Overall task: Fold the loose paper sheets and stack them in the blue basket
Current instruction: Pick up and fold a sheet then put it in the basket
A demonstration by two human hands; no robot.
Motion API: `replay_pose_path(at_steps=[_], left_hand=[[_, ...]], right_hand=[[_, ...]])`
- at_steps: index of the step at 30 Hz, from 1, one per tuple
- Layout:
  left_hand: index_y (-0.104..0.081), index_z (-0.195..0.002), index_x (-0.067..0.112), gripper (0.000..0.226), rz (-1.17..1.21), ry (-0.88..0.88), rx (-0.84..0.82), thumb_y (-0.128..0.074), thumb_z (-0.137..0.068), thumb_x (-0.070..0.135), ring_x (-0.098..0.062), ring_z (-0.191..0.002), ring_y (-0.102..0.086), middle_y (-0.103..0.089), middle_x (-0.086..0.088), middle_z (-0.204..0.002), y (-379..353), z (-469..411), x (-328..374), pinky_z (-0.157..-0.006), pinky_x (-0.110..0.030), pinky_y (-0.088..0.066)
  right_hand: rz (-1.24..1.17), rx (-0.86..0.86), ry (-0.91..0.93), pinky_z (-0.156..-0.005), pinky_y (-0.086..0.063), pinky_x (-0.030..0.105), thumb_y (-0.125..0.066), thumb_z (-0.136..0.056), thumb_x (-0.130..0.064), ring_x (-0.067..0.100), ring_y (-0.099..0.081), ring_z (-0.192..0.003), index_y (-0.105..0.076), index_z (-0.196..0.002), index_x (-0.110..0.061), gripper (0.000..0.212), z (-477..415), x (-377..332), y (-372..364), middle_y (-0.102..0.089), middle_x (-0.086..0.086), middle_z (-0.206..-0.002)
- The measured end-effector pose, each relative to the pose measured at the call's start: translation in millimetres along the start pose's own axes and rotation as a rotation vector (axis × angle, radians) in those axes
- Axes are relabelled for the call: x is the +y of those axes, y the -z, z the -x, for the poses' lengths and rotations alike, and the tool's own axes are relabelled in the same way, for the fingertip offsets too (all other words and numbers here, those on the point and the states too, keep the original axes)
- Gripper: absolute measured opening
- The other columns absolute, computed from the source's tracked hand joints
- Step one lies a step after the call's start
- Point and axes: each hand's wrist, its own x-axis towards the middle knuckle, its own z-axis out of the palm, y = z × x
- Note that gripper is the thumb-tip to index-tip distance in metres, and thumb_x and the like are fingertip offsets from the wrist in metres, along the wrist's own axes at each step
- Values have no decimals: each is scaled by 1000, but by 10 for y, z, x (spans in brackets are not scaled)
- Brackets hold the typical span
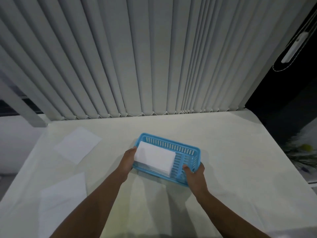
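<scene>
L hand [127, 162] held folded sheets [155, 157] in the blue basket [171, 143], R hand [194, 174] gripped its near corner: stacking step. Next, prob. two loose sheets [78, 145] on the bench [223, 152] needed folding.

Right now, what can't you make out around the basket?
Head view:
- Left hand fingers: hidden behind the folded stack; gripping paper or blue basket, unclear.
- Right hand fingers: under the basket's corner, only the thumb shows.
- Sheet count in the stack: edges too fine.
- Near loose sheet: bottom cut off by forearm and frame.
</scene>
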Motion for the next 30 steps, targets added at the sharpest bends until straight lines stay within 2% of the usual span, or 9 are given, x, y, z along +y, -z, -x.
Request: replay_pose_path(at_steps=[4, 9, 15, 20, 23, 26, 30], left_hand=[[-58, -124, 18, 42, 5, -2, 69, -38, -98, 44, -29, -117, -54, -60, -11, -125, 423, 43, -10, -106, -52, -41], [-57, -122, 18, 41, 16, 21, 148, -44, -95, 45, -29, -118, -53, -58, -10, -126, 954, 79, -41, -107, -52, -41], [-55, -123, 19, 42, -18, 52, 139, -50, -91, 46, -29, -116, -54, -57, -8, -127, 1391, -11, -101, -106, -50, -42], [-51, -133, 17, 53, -124, 47, 61, -50, -90, 48, -28, -122, -50, -54, -8, -135, 1529, -121, -79, -110, -49, -38], [-40, -143, 16, 60, -253, 7, 44, -50, -92, 46, -26, -130, -44, -44, -6, -146, 1581, -112, -86, -111, -37, -33], [-32, -147, 15, 63, -395, -51, 12, -50, -93, 43, -26, -135, -40, -38, -7, -151, 1664, -59, -177, -112, -37, -30], [-34, -147, 19, 64, -505, -150, 43, -50, -92, 47, -29, -138, -37, -37, -10, -151, 1882, 9, -295, -116, -43, -29]], right_hand=[[1, -77, 12, -72, -50, 28, -62, -91, -28, 12, -64, -91, -34, -125, -22, 45, 153, -5, -370, -61, -4, -108], [-10, -127, 0, -78, -49, 31, -63, -90, -26, 13, -63, -94, -34, -129, -20, 49, 396, 3, -837, -61, -3, -111], [9, -111, -48, -78, -46, 31, -65, -88, -30, 10, -61, -91, -30, -134, -21, 58, 719, 69, -1178, -60, -4, -111], [-17, -59, -52, -92, -51, 42, -67, -87, -23, 13, -61, -97, -26, -140, -17, 66, 962, 133, -1342, -58, -4, -116], [1, -26, -59, -103, -44, 48, -67, -87, -23, 24, -57, -115, -16, -147, -14, 80, 1106, 137, -1423, -54, 6, -133], [217, 92, -36, -113, -30, 47, -68, -85, -34, 34, -38, -136, -9, -152, -10, 92, 1226, 123, -1510, -36, 14, -152], [627, 227, 83, -118, -14, 47, -62, -86, -46, 35, -19, -143, -9, -152, -9, 92, 1357, 48, -1671, -12, 18, -160]])
